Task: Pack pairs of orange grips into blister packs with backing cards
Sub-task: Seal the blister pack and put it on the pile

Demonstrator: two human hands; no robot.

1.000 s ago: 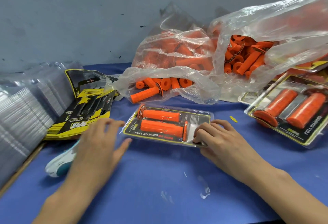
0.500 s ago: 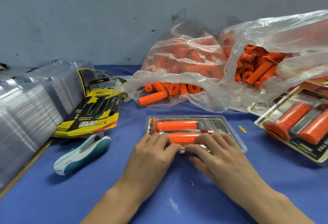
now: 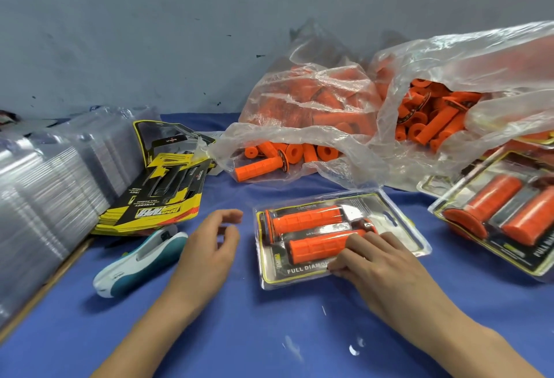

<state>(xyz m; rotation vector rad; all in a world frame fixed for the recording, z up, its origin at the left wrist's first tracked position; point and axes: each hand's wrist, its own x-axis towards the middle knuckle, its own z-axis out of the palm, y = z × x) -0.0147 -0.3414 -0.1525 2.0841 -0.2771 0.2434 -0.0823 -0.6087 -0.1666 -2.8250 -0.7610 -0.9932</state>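
The right hand [image 3: 380,260] presses flat on one blister pack [image 3: 338,235] holding two orange grips [image 3: 305,221]. The left hand [image 3: 207,245], just beside it, is loose and holds nothing.

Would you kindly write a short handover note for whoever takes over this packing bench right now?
Left hand: open, holding nothing, beside the blister pack.
Right hand: fingers flat on that pack, not gripping.
Pack holds two grips and a card; looks filled, seal unconfirmed.
Finished packs lie on the right.
Left: loose grips in bags, cards, empty shells.
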